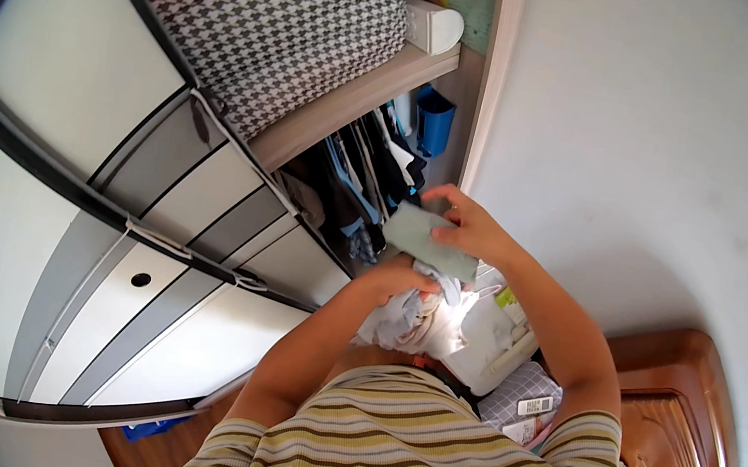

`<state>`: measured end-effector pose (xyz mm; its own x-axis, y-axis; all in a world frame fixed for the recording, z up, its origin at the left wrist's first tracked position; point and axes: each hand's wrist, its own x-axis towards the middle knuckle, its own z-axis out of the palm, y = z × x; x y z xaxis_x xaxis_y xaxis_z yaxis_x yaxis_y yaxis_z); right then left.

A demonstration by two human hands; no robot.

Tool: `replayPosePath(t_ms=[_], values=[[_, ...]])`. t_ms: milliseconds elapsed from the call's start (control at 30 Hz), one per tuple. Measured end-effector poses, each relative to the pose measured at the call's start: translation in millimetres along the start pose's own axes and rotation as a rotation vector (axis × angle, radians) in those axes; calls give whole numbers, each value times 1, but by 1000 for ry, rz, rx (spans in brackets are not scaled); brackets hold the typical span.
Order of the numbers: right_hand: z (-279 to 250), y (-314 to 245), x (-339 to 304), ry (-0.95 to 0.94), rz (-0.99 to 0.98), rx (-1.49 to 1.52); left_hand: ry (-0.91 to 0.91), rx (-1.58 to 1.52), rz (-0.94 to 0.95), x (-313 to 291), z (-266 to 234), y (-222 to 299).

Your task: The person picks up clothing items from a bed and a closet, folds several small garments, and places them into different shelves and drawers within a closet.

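Note:
My right hand pinches a pale green folded cloth between thumb and fingers, with the index finger raised off it. Just below, my left hand is closed on a loose bundle of white and beige clothes, held against my front. The green cloth hangs right above the bundle, and its lower edge seems to touch it. Most of my left fingertips are hidden in the fabric. Beyond both hands, dark and light clothes hang in a wardrobe.
A houndstooth storage bag and a white box sit on the wardrobe shelf. A blue bin hangs beneath. Sliding doors stand at left, a white wall at right. A brown wooden headboard and a grey checked package are near my right arm.

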<state>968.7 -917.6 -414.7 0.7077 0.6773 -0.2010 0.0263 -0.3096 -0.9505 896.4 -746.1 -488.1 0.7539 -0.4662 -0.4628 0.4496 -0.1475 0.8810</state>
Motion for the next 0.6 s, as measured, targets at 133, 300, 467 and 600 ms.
replayPosePath(t_ms=[133, 300, 467, 600], values=[[-10, 8, -12, 107, -184, 142, 45, -646, 89, -1, -8, 11], [-19, 8, -11, -74, -376, -102, 86, -684, 85, -1, -25, 33], [-13, 7, 3, 127, -304, -477, 137, -684, 134, 4, -31, 48], [-48, 7, 40, 340, -454, -695, 126, -552, 172, 14, -58, 41]])
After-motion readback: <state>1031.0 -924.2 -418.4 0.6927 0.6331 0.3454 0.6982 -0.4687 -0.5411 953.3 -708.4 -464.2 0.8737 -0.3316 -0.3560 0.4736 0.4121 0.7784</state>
